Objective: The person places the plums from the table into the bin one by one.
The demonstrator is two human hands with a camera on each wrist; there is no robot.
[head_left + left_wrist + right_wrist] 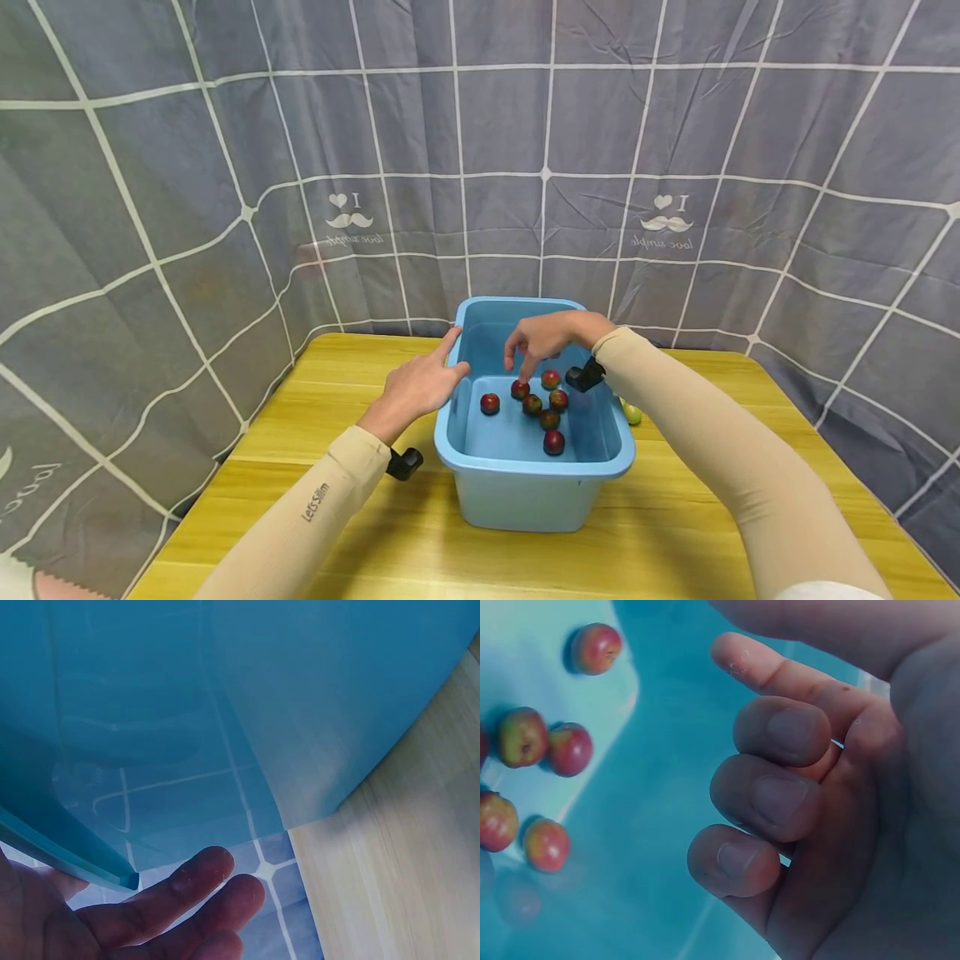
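A light blue plastic tub holds several small red-and-green plum-like fruits on its floor. Over the tub's inside is my right hand, its index finger and thumb pointing down just above the fruits. In the right wrist view the index finger stretches out, the other fingers curl loosely, and nothing is in the palm. My left hand is at the tub's left rim, index finger stretched along it and thumb over it. Relaxed fingers show below the rim, beside the outer wall, in the left wrist view.
The tub stands on a yellow wood-grain table. Yellow-green fruit lies on the table just right of the tub, partly hidden by it. A grey curtain with white grid lines hangs behind and at both sides.
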